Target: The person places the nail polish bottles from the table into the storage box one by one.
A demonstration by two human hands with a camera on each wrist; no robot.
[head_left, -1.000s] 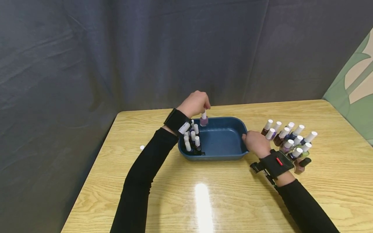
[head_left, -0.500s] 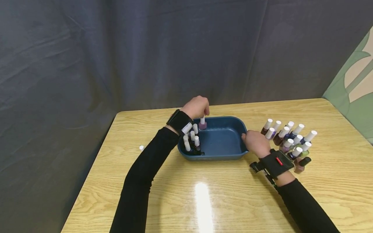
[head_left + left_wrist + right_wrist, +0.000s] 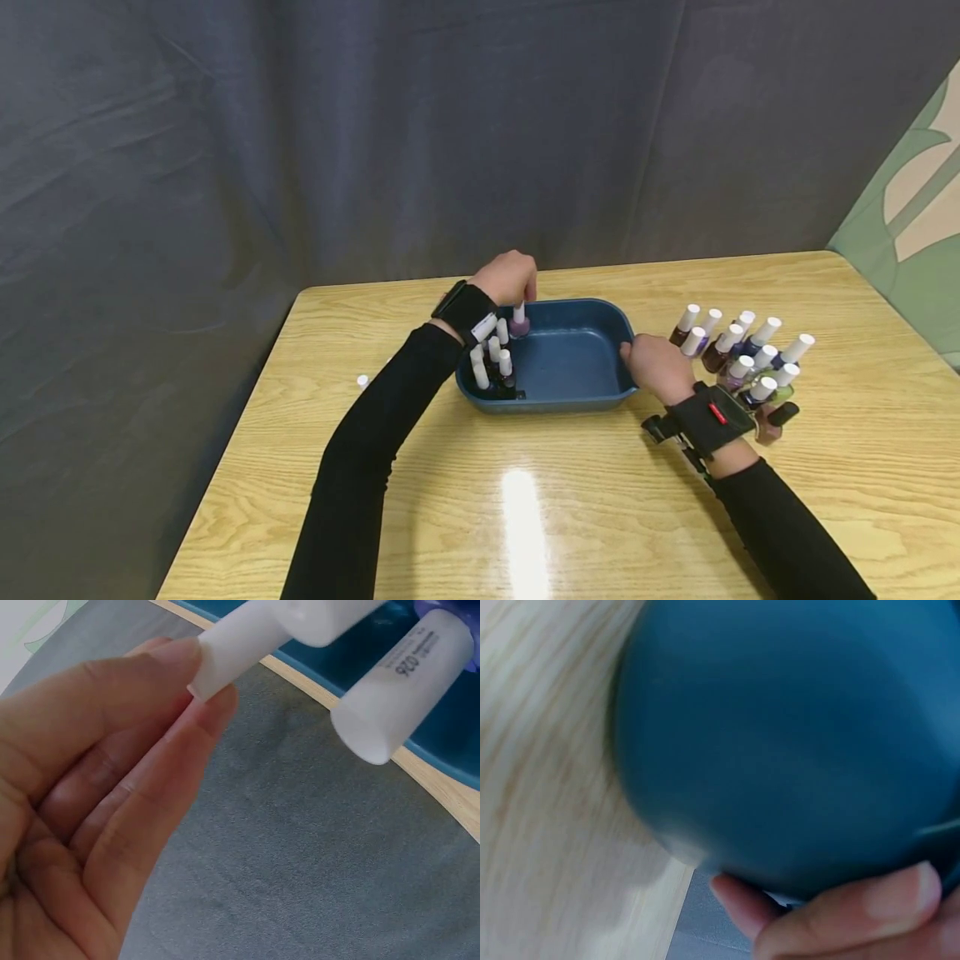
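Head: left grip [image 3: 508, 277] pinching bottle [image 3: 518, 322]

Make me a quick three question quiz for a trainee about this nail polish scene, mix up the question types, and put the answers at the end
1. True or false: the left hand pinches the white cap of a nail polish bottle over the blue tray.
2. What does the right hand grip? A) a bottle B) the tray's right end C) nothing
3. Where does the larger group of bottles stand?

Key: 1 true. 2 B. 3 on the table, right of the tray.
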